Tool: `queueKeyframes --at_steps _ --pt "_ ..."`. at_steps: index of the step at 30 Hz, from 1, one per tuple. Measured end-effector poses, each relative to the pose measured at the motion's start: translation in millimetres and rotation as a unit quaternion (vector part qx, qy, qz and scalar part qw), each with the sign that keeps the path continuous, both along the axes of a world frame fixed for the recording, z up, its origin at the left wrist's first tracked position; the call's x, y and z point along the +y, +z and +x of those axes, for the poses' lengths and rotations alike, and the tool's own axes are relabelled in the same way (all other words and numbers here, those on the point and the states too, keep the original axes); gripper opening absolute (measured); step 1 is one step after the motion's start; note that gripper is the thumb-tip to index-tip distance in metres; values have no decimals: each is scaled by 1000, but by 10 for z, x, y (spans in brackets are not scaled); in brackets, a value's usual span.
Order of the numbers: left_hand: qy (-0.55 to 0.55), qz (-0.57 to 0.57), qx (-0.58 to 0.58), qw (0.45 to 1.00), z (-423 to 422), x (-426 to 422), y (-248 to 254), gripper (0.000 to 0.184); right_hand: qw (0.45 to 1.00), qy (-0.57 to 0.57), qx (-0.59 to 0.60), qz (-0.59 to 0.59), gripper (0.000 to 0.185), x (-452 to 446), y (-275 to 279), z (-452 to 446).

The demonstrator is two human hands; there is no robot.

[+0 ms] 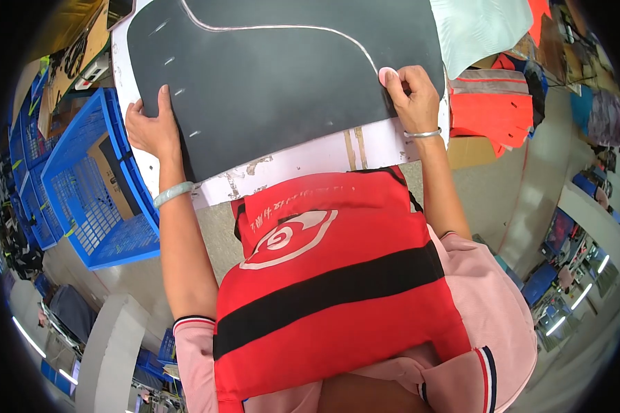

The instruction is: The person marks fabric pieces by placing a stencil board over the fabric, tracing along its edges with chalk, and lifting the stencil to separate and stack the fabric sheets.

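A large dark sheet [275,82] with rounded corners lies on the white tabletop [379,146]. A curved pale line [289,28] runs across its upper part and down toward my right hand, and short pale marks show near its left side. My right hand [415,100] pinches a small pink piece of tailor's chalk [388,74] at the lower end of that line. At the sheet's left edge rests my left hand [155,129], thumb apart from the fingers, holding nothing.
Blue plastic crates [93,237] stand on the floor to the left. Orange-red fabric pieces [490,113] are stacked at the right, below a pale greenish cloth [486,31]. A red apron [344,330] covers my front, close to the table edge.
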State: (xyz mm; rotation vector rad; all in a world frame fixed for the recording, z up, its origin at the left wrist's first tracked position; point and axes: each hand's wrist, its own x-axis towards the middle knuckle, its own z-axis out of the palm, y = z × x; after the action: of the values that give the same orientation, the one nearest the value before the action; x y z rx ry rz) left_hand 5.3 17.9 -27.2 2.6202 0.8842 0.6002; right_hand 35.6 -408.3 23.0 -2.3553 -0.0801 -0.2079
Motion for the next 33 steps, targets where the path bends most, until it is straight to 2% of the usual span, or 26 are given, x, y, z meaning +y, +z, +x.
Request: queueKeyframes --at_steps 9,15,22,24,25,27,28,30,32,33 --pt "-1 6 -9 1000 4 -10 -10 73 993 27 14 -113 27 48 64 72" --pt "-1 10 -15 1000 5 -9 -22 71 987 48 66 -139 29 11 190 -79" --pt "0 21 -12 1000 7 -17 -10 71 982 61 78 -159 28 -86 194 -264" --pt "3 20 -12 1000 7 -24 -7 71 982 71 47 -168 27 -95 168 -252" --pt "2 21 -14 1000 9 -16 -16 72 982 70 47 -168 27 -100 166 -254" --pt "0 22 -18 1000 10 -5 -30 72 994 55 68 -68 23 -122 165 -260" --pt "0 22 -17 1000 12 -2 -36 72 994 54 66 -68 23 -173 146 -270" --pt "0 24 -17 1000 -2 4 -41 72 999 -1 43 27 21 -294 95 -298" --pt "3 21 -18 1000 6 4 -43 70 991 61 118 16 22 -318 189 -433" --pt "-2 23 -20 1000 12 2 -41 70 982 100 157 -27 25 -299 251 -515"
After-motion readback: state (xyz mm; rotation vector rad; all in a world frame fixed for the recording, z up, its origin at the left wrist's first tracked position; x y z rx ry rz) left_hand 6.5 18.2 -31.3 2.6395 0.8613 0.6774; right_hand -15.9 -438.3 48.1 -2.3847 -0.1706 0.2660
